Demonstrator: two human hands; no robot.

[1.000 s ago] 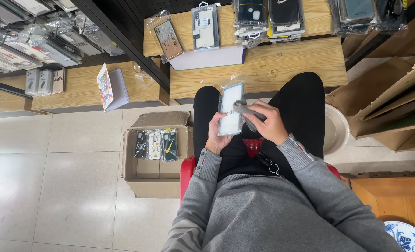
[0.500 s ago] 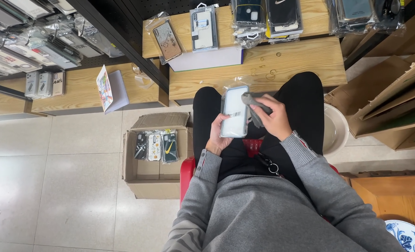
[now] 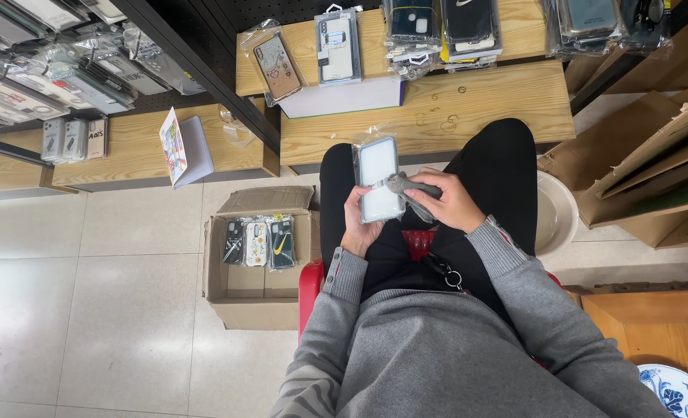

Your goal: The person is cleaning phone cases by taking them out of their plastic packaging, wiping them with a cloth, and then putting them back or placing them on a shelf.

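Observation:
I sit on a red stool (image 3: 310,280) with my legs in black trousers. My left hand (image 3: 357,224) holds a phone case in a clear plastic wrapper (image 3: 378,176) upright over my lap. A crumpled grey cloth (image 3: 404,190) is gripped in my right hand (image 3: 452,203) and pressed against the wrapper's right side.
An open cardboard box (image 3: 243,298) with several packaged phone cases stands on the tiled floor at my left. Wooden shelves (image 3: 437,108) ahead carry more packaged cases. Cardboard boxes (image 3: 653,178) lean at the right beside a white basin (image 3: 557,220). A small booklet (image 3: 185,147) stands on the left shelf.
My right hand has slid the grey cloth down along the wrapped case, and both hands have dropped slightly toward my lap.

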